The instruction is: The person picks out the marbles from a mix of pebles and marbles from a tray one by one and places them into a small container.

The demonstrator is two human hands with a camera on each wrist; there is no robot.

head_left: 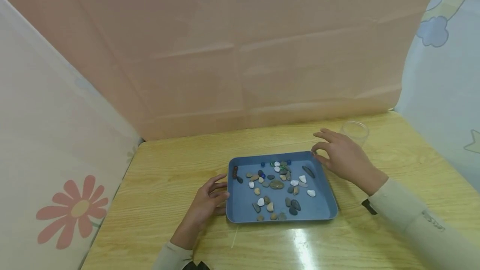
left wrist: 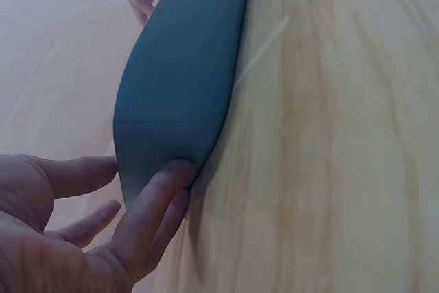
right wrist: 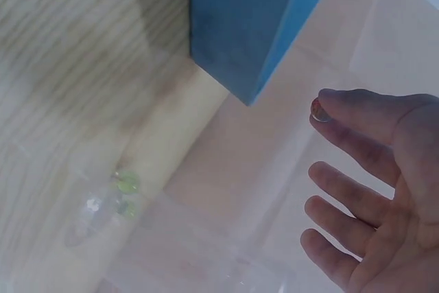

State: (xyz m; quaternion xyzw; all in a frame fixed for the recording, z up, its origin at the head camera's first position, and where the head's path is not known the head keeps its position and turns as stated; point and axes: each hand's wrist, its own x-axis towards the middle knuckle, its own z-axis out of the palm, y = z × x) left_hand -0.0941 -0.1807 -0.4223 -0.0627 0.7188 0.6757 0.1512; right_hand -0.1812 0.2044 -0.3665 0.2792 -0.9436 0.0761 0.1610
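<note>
A blue-grey tray [head_left: 316,208] lies on the table, scattered with several pebbles and blue and green glass marbles. My left hand [head_left: 206,201] is at the tray's left side, fingertips against its outer wall in the left wrist view. Over the far right corner of the tray, my right hand [head_left: 346,157] pinches a small glass marble [right wrist: 319,110] with a reddish tint between thumb and index finger. The other fingers of that hand are spread. Just behind it stands a clear cup [head_left: 355,124], partly hidden by the hand; green marbles [right wrist: 127,183] show inside it.
The wooden table [head_left: 168,170] has a peach cloth [head_left: 195,74] hanging along its far edge. Patterned pale curtains flank it, one with a red flower [head_left: 79,208] on the left. In the tray, a dark reddish-brown piece [head_left: 235,172] lies by the left wall.
</note>
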